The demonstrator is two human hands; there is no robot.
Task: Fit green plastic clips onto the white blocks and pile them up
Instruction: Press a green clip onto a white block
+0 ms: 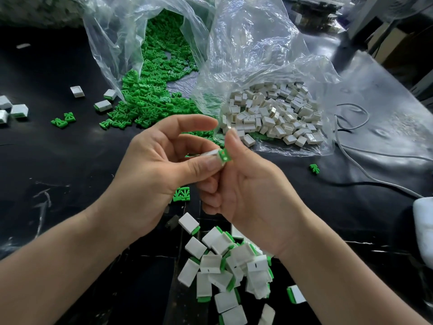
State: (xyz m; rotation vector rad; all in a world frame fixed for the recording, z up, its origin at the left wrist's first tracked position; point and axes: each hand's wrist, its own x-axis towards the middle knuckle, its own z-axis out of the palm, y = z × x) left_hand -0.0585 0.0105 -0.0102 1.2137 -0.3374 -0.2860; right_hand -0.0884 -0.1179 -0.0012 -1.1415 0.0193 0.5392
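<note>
The step in hand is the fitting of one clip. The left hand pinches a white block between thumb and fingers, its forefinger raised free above. The right hand, fingers curled, holds a green clip at the open end of that block, with its forefinger standing against the far side of the clip. Block and clip are in contact and raised off the counter, midway between the two hands. Whether the clip is fully seated cannot be told, as the left thumb covers the joint. In judgement, the next move calls for a straight push along the block's axis until the clip sits flush, with the block held square to prevent jamming. The unit then goes on the finished pile, which lies on the counter directly below the right wrist. Supply for the next cycle lies beyond the hands: the clip bag beyond the left hand, and the block bag beyond the right hand. A loose clip lies on the counter just beneath the left hand.
</note>
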